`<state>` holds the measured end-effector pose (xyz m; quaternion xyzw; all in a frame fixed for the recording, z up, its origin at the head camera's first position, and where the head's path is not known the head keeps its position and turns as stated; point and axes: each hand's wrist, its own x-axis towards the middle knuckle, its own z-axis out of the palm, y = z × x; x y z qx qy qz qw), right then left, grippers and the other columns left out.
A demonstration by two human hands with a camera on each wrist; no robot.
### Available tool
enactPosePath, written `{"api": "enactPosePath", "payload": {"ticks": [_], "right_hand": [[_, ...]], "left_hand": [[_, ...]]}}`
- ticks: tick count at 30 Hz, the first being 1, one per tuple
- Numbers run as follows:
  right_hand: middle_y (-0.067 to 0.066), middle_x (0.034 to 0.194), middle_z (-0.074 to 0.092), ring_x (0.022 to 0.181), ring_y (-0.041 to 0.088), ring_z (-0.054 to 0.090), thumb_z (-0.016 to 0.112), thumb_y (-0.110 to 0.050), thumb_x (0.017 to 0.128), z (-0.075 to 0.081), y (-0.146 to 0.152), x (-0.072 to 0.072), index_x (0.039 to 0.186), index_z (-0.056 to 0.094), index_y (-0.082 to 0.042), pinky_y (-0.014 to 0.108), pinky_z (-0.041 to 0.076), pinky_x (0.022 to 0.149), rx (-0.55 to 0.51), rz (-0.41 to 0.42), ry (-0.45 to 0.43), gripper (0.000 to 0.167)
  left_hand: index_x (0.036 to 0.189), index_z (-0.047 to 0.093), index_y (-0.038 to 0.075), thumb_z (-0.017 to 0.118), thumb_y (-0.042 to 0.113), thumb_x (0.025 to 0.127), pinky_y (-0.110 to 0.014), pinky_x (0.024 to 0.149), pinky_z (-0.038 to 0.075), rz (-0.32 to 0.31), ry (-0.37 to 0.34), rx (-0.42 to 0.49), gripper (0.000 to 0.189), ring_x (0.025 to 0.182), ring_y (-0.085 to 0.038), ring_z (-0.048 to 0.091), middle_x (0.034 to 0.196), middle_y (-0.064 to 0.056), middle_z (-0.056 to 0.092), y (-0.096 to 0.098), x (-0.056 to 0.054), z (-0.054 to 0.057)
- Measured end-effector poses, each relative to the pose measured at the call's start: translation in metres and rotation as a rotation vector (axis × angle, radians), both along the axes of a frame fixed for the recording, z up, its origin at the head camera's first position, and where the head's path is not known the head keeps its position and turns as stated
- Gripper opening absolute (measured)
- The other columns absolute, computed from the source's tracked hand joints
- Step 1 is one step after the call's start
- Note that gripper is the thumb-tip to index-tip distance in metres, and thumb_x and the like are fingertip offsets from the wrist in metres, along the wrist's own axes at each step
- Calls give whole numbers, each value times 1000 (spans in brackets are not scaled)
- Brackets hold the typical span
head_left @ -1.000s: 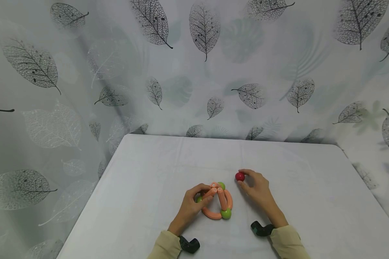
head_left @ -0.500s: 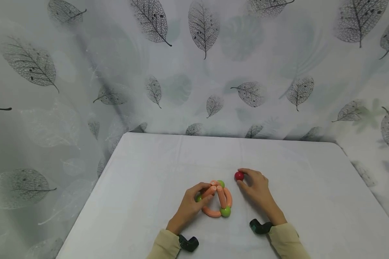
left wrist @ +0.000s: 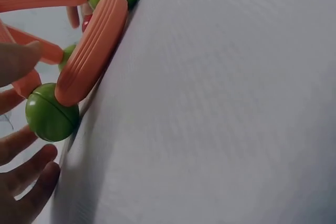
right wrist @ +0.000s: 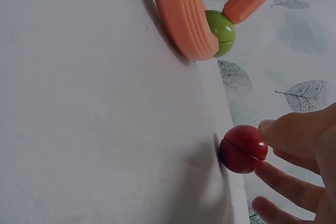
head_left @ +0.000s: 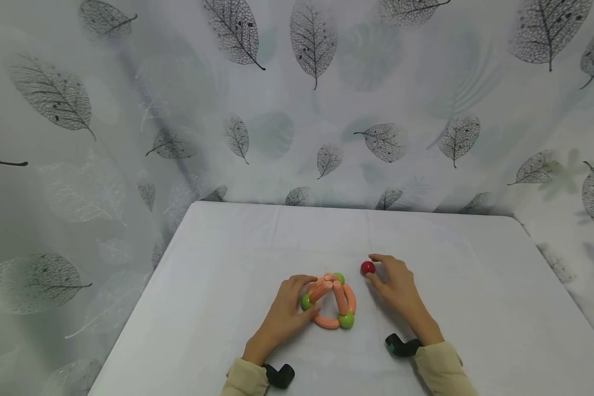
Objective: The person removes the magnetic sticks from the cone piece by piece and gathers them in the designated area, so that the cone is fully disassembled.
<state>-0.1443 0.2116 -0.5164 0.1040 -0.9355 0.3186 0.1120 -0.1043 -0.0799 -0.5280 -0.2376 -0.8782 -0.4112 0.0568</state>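
An orange-and-green magnetic rod-and-ball toy (head_left: 346,305) stands on the table. Curved orange rods (left wrist: 94,51) join green balls (left wrist: 52,111) in a ring, and straight rods lean up toward one another. My left hand (head_left: 286,309) lies around its left side, thumb and fingers spread, with a gap between several fingers and the nearest green ball. Right of the toy sits a red ball (right wrist: 243,149) with a seam around it. My right hand (head_left: 397,283) is at this ball, thumb and fingertips near its edge; in the head view, the upper finger stands slightly off it.
A white cloth covers the table (head_left: 237,247). Behind it hangs a leaf-patterned curtain (head_left: 277,137). Black wrist devices (head_left: 280,377) are worn at both wrists, by the beige sleeves (head_left: 440,366).
My left hand has loosened from the leaning rod and drawn slightly left, showing more of the left green ball. My right upper finger has lifted a little from the red ball.
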Motion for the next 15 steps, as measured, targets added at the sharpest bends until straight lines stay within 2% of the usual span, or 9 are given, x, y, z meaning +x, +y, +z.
{"api": "enactPosePath", "payload": {"ticks": [4, 8, 11, 15], "right_hand": [[21, 132, 69, 125, 46, 58, 76, -6, 92, 4, 0, 6, 134, 63, -2, 68, 45, 102, -5, -14, 46, 44], [19, 128, 70, 124, 42, 58, 75, -4, 92, 7, -4, 17, 130, 65, -1, 64, 46, 103, -45, -3, 77, 40], [14, 123, 71, 118, 35, 60, 76, -1, 91, 8, -6, 25, 128, 65, -2, 54, 49, 102, -76, 29, 114, 38], [7, 124, 71, 111, 26, 65, 76, 0, 91, 6, -10, 36, 130, 65, -7, 35, 56, 94, -137, 98, 133, 40]], "left_hand": [[143, 57, 13, 79, 22, 87, -49, 110, 44, -3, -18, -25, 61, 132, -27, 53, 142, -6, 60, -2, 1, -4], [141, 58, 11, 78, 23, 87, -51, 111, 43, -11, 8, -57, 58, 131, -31, 51, 138, -8, 62, -3, 2, -11], [139, 59, 9, 77, 26, 88, -53, 110, 42, -15, 26, -54, 57, 130, -33, 51, 135, -9, 63, -3, 1, -15], [139, 60, 8, 77, 28, 88, -54, 110, 42, -12, 27, -40, 57, 131, -33, 50, 136, -8, 63, -3, 1, -16]]}}
